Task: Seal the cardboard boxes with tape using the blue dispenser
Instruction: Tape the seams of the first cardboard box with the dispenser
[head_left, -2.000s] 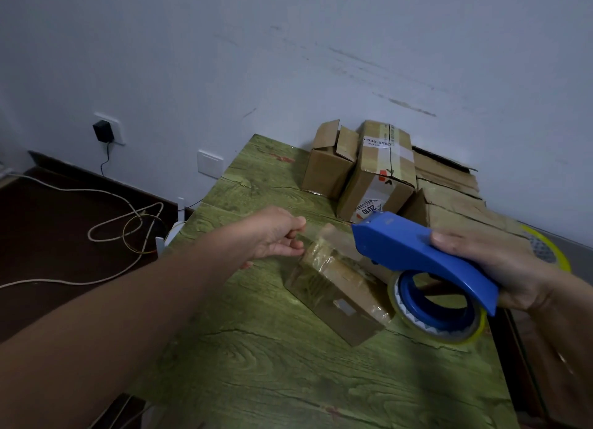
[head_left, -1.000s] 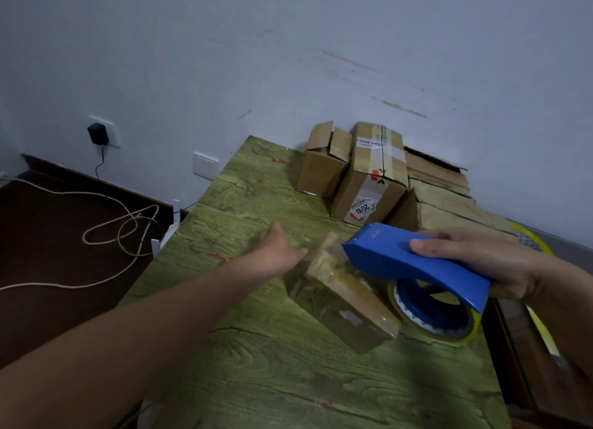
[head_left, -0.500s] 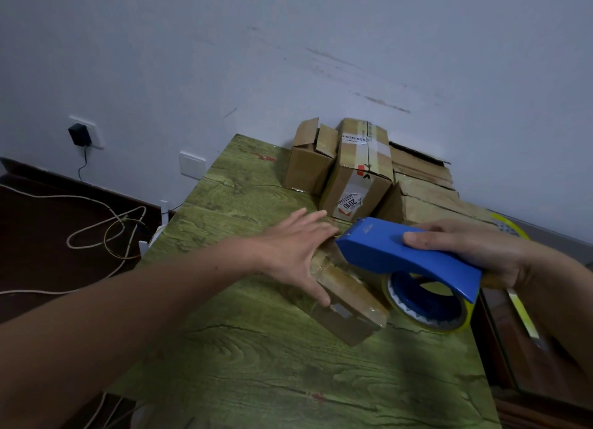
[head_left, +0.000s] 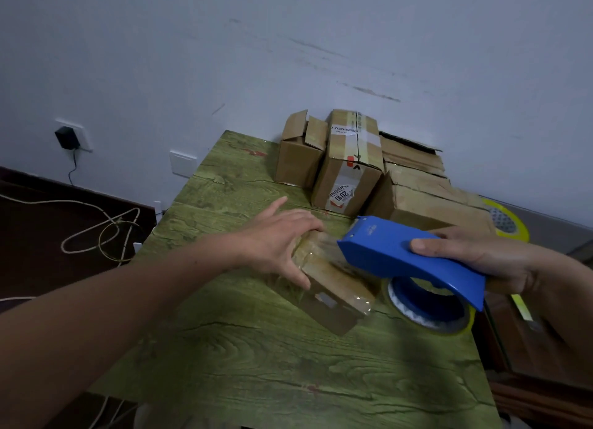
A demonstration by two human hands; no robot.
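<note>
Small cardboard box [head_left: 333, 292] on green table [head_left: 256, 364], long axis running far-left to near-right. Left hand [head_left: 282, 239] flat, fingers spread, pressing box's far end. Right hand [head_left: 475, 258] grips blue dispenser [head_left: 407, 255], nose just above box top, beside left fingers. Likely pull runs along axis toward near-right.

Dim, flat bluish light, no glare. Soft shadows on the table [head_left: 288, 364]. Wide-angle bending at frame edges; left hand [head_left: 276, 242] slightly soft, fine detail muddy.
</note>
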